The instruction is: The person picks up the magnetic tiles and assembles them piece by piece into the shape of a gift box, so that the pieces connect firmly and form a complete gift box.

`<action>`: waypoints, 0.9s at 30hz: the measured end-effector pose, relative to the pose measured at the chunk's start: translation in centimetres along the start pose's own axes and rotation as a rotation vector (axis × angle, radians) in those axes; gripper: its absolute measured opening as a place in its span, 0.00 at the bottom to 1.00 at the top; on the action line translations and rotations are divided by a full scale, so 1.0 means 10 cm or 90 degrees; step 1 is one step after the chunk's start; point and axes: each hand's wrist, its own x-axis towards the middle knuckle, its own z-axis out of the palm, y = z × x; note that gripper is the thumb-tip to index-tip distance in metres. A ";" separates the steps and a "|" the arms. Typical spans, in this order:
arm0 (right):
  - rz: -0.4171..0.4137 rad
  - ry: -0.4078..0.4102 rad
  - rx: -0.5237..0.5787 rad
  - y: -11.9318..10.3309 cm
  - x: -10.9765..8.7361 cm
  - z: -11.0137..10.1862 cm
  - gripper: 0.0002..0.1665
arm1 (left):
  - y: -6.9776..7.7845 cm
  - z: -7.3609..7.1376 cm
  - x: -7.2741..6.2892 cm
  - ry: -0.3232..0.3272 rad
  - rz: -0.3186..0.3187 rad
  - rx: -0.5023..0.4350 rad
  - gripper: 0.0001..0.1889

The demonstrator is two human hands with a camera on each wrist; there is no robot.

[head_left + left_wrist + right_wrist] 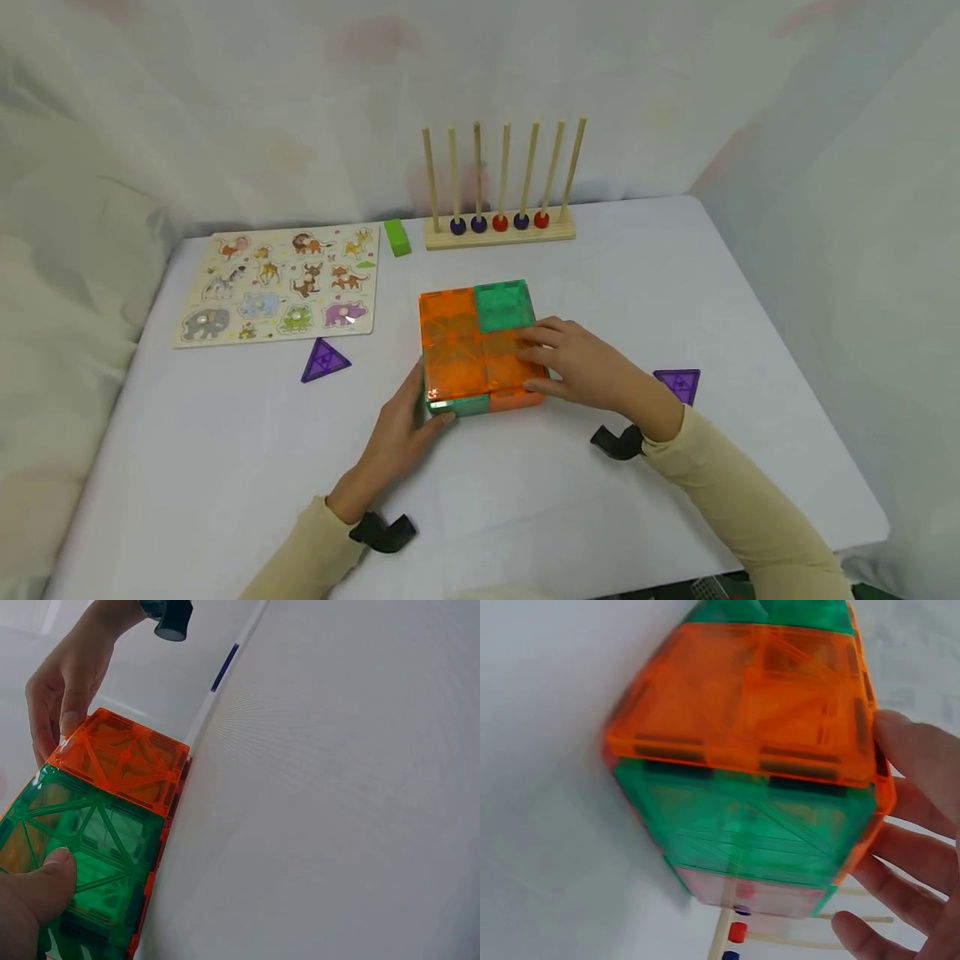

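Note:
A low box of translucent magnetic tiles (452,367) stands in the middle of the table. Its top has orange squares and one green square (504,305) at the far right corner; the front is green on the left and orange on the right. My left hand (395,433) grips the near left corner, its thumb (56,881) against the green front tile and its fingers mostly hidden along the left side. Over the right part of the top, my right hand (577,362) rests relaxed fingers on the orange tile; its thumb (904,735) lies along the front upper edge.
Purple triangle tiles lie left (325,360) and right (681,384), the latter by the right wrist. An animal peg puzzle (285,283), a green block (397,237) and a wooden peg stand (501,239) with red and blue beads stand at the back.

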 end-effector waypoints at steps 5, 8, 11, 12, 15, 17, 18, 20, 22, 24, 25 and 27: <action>0.026 0.041 0.031 0.03 -0.17 0.08 0.27 | -0.01 0.01 0.00 -0.002 -0.004 -0.007 0.50; 0.105 0.063 0.056 0.12 -0.44 0.05 0.27 | -0.01 0.01 -0.01 -0.005 -0.003 -0.006 0.49; 0.259 0.013 0.074 0.25 -0.81 -0.03 0.30 | -0.01 -0.02 -0.01 -0.001 -0.003 -0.001 0.50; 0.314 -0.020 0.075 0.29 -0.95 -0.05 0.33 | -0.01 -0.03 -0.02 0.000 -0.002 0.001 0.50; 0.454 -0.140 0.076 0.42 -1.30 -0.07 0.41 | -0.01 -0.06 -0.02 0.002 -0.003 -0.001 0.49; 0.504 -0.195 0.073 0.47 -1.46 -0.05 0.44 | -0.02 -0.08 -0.01 0.001 -0.002 -0.003 0.49; 0.512 -0.204 0.071 0.49 -1.52 -0.03 0.44 | -0.02 -0.09 -0.01 -0.001 -0.004 -0.004 0.49; 0.514 -0.195 0.063 0.52 -1.60 0.02 0.42 | -0.02 -0.09 0.00 -0.002 -0.007 -0.006 0.48; 0.497 -0.159 0.053 0.52 -1.64 0.05 0.39 | -0.03 -0.09 0.00 0.000 -0.013 -0.010 0.48; 0.476 -0.118 0.045 0.51 -1.66 0.08 0.34 | -0.02 -0.08 -0.01 -0.002 -0.019 -0.020 0.48; 0.469 -0.103 0.040 0.50 -1.67 0.08 0.32 | -0.02 -0.07 -0.01 -0.005 -0.019 -0.023 0.48; 0.461 -0.086 0.032 0.48 -1.70 0.10 0.29 | -0.03 -0.04 -0.01 -0.013 -0.018 -0.029 0.47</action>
